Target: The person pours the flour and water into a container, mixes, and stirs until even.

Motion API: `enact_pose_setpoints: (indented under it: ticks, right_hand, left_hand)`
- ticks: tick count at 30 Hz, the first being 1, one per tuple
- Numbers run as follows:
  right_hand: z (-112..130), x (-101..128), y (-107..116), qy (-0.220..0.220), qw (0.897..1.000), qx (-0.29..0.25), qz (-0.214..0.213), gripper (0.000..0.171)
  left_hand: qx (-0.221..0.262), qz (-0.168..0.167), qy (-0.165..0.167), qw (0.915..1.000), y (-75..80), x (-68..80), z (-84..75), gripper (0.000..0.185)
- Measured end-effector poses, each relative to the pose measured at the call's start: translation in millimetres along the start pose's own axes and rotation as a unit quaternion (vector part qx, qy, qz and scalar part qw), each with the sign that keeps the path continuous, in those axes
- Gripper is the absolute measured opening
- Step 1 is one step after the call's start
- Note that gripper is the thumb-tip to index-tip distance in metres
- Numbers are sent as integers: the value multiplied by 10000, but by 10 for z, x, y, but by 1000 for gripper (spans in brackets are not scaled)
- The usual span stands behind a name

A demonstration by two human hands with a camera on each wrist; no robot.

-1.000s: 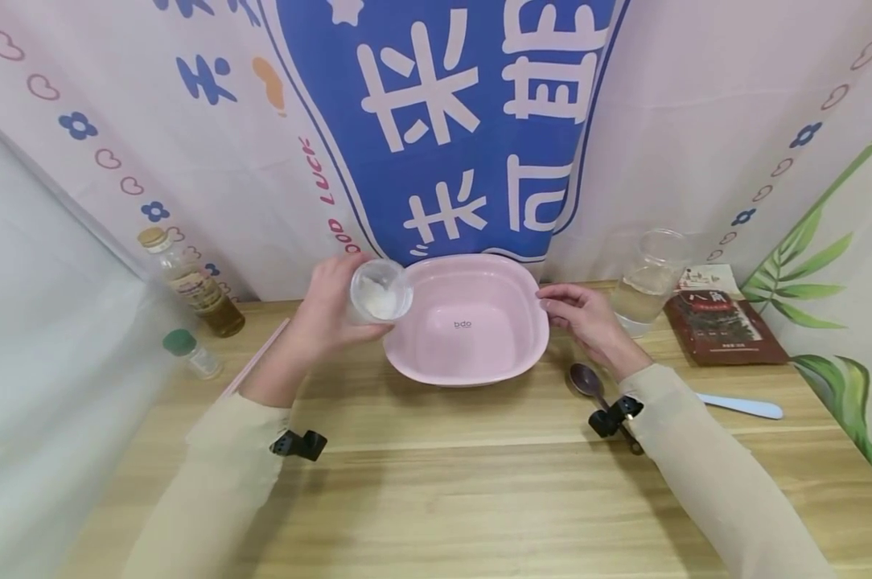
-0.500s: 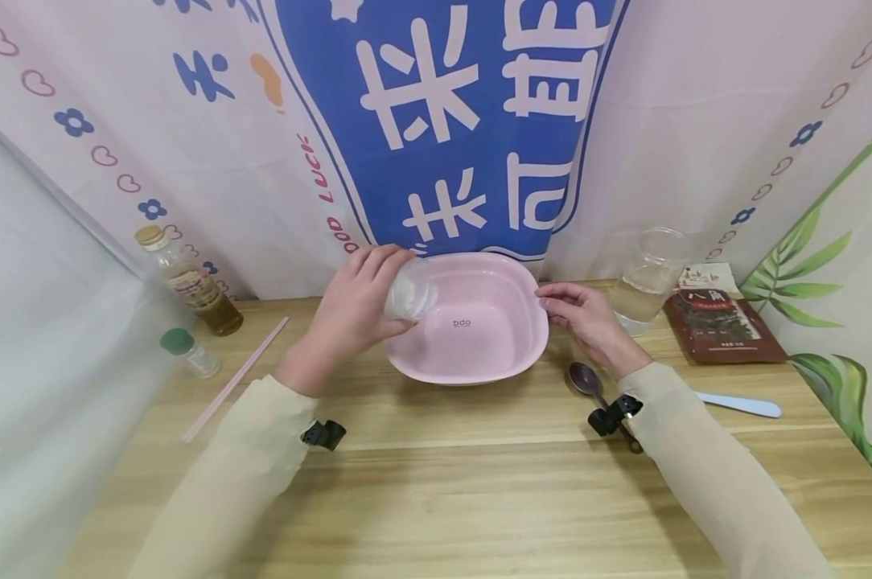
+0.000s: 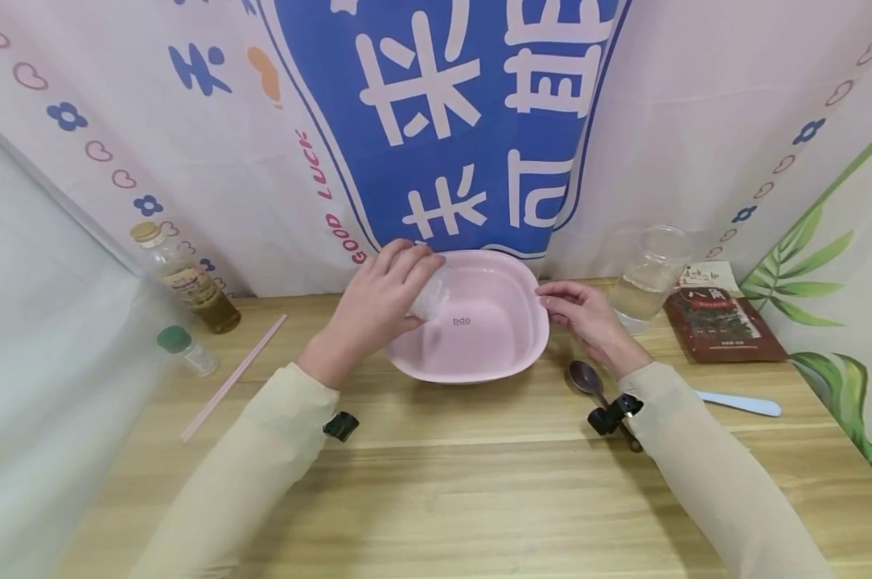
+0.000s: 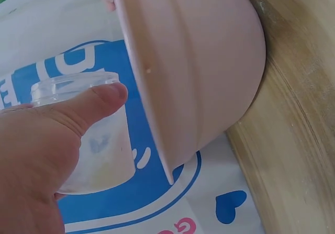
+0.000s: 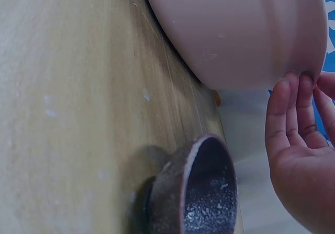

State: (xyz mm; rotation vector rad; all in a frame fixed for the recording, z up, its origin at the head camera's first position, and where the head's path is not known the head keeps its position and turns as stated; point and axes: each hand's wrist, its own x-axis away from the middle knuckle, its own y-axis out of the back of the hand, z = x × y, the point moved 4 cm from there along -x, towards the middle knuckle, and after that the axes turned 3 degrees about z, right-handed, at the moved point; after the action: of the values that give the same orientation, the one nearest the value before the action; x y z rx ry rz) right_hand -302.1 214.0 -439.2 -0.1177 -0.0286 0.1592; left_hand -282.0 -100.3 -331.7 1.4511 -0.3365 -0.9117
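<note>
My left hand (image 3: 378,297) grips a clear plastic cup (image 3: 431,296) and holds it tipped over the left side of a pink basin (image 3: 472,358). Whitish contents show inside the cup (image 4: 102,155) in the left wrist view, where the thumb lies across its side near the rim. In the head view the fingers cover much of the cup. My right hand (image 3: 588,318) pinches the basin's right rim between thumb and fingers. Close below that hand lies a dark spoon (image 3: 586,376); white grains cling to its bowl (image 5: 209,197) in the right wrist view.
To the right stand a clear cup of water (image 3: 639,293), a brown-red packet (image 3: 725,326) and a light-blue handle (image 3: 740,404). At left are a bottle of yellow-brown liquid (image 3: 204,297), a green-capped jar (image 3: 190,354) and pink chopsticks (image 3: 233,378). A printed curtain (image 3: 262,177) hangs behind.
My left hand has moved right with the cup and tipped it over the basin, uncovering the chopsticks. The right hand has stayed at the rim.
</note>
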Motion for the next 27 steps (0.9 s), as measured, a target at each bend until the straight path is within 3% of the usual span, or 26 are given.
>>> enact_pose_setpoints:
  ticks: [18,22,27]
  right_hand:
    - [0,-2,4,22,10000,-29,37,22]
    - [-7,-7,12,24,10000,-33,16,20]
    - [-11,-12,15,70,9999,-74,26,18]
  left_hand:
    - [-442,173,-269,9985,-90,-79,-82,92]
    - [-580,215,-371,9974,-94,-100,-112,84]
    - [-675,376,-375,9963,-96,-124,-141,63]
